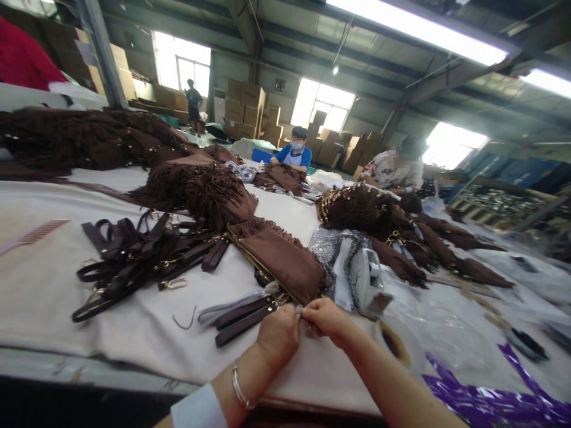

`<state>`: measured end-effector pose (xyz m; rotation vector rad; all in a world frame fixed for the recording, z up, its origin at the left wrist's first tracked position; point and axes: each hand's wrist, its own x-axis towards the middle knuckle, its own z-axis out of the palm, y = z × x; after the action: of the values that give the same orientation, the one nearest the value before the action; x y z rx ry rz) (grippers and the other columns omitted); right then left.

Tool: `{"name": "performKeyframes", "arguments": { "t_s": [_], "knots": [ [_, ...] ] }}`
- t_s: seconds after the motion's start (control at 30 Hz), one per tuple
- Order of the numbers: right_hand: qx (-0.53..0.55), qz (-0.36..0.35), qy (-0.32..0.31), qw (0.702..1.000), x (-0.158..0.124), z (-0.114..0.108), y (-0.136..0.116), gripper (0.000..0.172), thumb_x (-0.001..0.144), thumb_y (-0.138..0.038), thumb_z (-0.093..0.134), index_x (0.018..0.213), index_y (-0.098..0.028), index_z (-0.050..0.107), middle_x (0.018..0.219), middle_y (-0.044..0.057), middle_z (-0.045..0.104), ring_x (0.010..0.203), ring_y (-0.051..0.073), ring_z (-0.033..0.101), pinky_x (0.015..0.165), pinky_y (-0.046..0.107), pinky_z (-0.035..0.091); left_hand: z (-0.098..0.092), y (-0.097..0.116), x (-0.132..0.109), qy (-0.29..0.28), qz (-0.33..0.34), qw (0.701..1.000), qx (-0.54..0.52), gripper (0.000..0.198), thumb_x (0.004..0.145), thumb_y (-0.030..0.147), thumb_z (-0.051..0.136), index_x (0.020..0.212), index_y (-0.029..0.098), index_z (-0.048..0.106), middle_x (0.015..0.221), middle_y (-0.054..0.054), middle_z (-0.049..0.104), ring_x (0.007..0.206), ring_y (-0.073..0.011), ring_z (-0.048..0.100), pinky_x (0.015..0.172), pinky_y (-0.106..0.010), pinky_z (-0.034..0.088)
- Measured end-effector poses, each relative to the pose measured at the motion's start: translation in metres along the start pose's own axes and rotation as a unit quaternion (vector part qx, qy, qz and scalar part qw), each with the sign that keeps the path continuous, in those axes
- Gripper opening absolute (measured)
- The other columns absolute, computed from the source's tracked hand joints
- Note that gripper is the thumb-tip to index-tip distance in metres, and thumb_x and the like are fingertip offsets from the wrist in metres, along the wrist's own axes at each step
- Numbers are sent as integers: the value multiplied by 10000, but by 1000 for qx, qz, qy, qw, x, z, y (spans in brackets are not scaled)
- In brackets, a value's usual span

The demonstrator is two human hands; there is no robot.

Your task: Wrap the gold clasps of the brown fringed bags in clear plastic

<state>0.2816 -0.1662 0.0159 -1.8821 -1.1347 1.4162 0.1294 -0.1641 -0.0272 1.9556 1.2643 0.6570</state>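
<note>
Near the front of the table, my left hand (280, 334) is closed, its fingertips meeting those of my right hand (328, 321). My right hand pinches at the same spot, by the lower corner of a brown fringed pouch (283, 255) with a gold zip. What the fingers grip is small and mostly hidden. Beside my left hand lie dark brown wrist straps (245, 318) with a metal clasp, and a greyish strip (232, 304) next to them. Further left is a heap of loose dark straps (138, 252) with gold clasps.
A tape dispenser (369, 282) stands right of the pouch, near a tape roll (395, 345). Purple shiny film (491, 398) lies at front right. Fringed pouches are piled at the left (196, 190) and right (357, 208). A co-worker (294, 151) works across the table.
</note>
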Motion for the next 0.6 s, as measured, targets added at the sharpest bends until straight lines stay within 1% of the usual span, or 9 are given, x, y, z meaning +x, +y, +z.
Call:
{"name": "performKeyframes", "arguments": {
  "t_s": [0.13, 0.2, 0.27, 0.33, 0.37, 0.4, 0.47, 0.53, 0.6],
  "knots": [
    [43, -16, -12, 999, -10, -1, 6, 103, 669, -189, 596, 588, -129, 622, 435, -49, 489, 369, 40, 341, 385, 188, 244, -5, 4, 3, -8, 6, 999, 31, 277, 916, 341, 421, 764, 189, 596, 767, -108, 641, 708, -210, 594, 676, -296, 382],
    [69, -30, 8, 997, -11, 3, 9, 77, 650, -162, 581, 602, -128, 631, 474, -39, 525, 408, 49, 387, 423, 191, 300, -8, 7, 6, -11, 6, 1000, 15, 283, 912, 317, 419, 730, 188, 593, 738, -92, 632, 685, -198, 575, 657, -292, 362],
    [81, -43, 50, 995, -10, 8, 12, 77, 636, -147, 577, 635, -130, 652, 547, -14, 600, 472, 78, 479, 476, 208, 371, -12, 10, 11, -26, -21, 999, -39, 283, 883, 267, 443, 638, 183, 558, 658, -61, 592, 638, -175, 535, 624, -281, 338],
    [57, -67, 92, 992, -8, 13, 15, 112, 643, -144, 575, 677, -132, 681, 630, 18, 669, 569, 124, 573, 555, 238, 435, -16, 13, 14, -62, -90, 984, -140, 275, 844, 231, 466, 579, 179, 516, 564, -13, 507, 547, -135, 459, 556, -261, 303],
    [32, -85, 107, 990, -7, 15, 15, 128, 659, -151, 572, 696, -136, 694, 668, 31, 692, 624, 146, 606, 605, 254, 458, -18, 14, 15, -83, -137, 965, -205, 255, 833, 231, 473, 586, 178, 510, 531, 14, 456, 491, -113, 401, 512, -248, 274],
    [3, -105, 120, 987, -7, 16, 16, 140, 679, -165, 569, 711, -142, 703, 700, 41, 708, 674, 164, 627, 653, 268, 471, -20, 15, 15, -109, -188, 937, -274, 228, 829, 245, 477, 615, 176, 515, 513, 39, 412, 442, -93, 336, 469, -234, 234],
    [-47, -134, 142, 980, -8, 18, 16, 162, 719, -195, 557, 734, -157, 714, 742, 48, 724, 734, 188, 644, 712, 288, 477, -23, 16, 14, -153, -279, 860, -399, 188, 841, 289, 476, 700, 174, 525, 502, 76, 349, 385, -63, 223, 413, -208, 145],
    [-69, -139, 159, 975, -10, 20, 14, 172, 741, -213, 546, 744, -169, 712, 754, 47, 726, 744, 197, 646, 715, 292, 477, -24, 15, 14, -175, -340, 781, -494, 177, 857, 302, 483, 741, 171, 510, 503, 94, 320, 365, -41, 181, 393, -176, 92],
    [-63, -136, 167, 975, -10, 23, 14, 167, 753, -228, 548, 747, -174, 706, 761, 49, 728, 746, 201, 649, 702, 287, 479, -25, 13, 14, -181, -373, 713, -565, 165, 873, 271, 484, 749, 162, 494, 504, 100, 309, 356, -24, 190, 384, -143, 87]
  ]
}}
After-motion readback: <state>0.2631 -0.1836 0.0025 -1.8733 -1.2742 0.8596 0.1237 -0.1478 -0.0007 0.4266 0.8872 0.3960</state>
